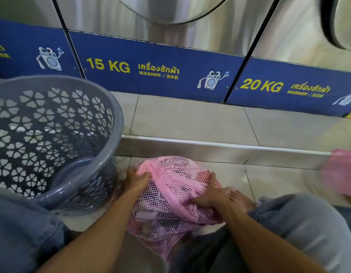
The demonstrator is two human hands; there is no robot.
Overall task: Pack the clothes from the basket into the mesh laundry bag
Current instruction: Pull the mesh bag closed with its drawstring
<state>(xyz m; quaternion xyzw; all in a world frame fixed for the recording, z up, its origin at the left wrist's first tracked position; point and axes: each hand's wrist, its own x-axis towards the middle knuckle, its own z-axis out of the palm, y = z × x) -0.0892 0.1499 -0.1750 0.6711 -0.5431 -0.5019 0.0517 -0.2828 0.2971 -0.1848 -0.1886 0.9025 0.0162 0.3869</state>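
A pink mesh laundry bag [170, 196] lies on the tiled floor between my knees, bulging with clothes that show through the netting. My left hand [136, 181] grips the bag's pink edge band at its upper left. Lower on the right side, my right hand [209, 196] clutches that same band. To the left stands a grey plastic basket [104, 123] with flower-shaped holes, tilted toward me. Something dark shows low inside it, but I cannot tell what it is.
A metal-edged step [220, 146] runs across just beyond the bag. Behind it stand washers with blue panels [157, 67] marked 15 KG and 20 KG. A pink plastic bag [341, 170] lies at the right edge. My bare foot [239, 198] rests beside my right hand.
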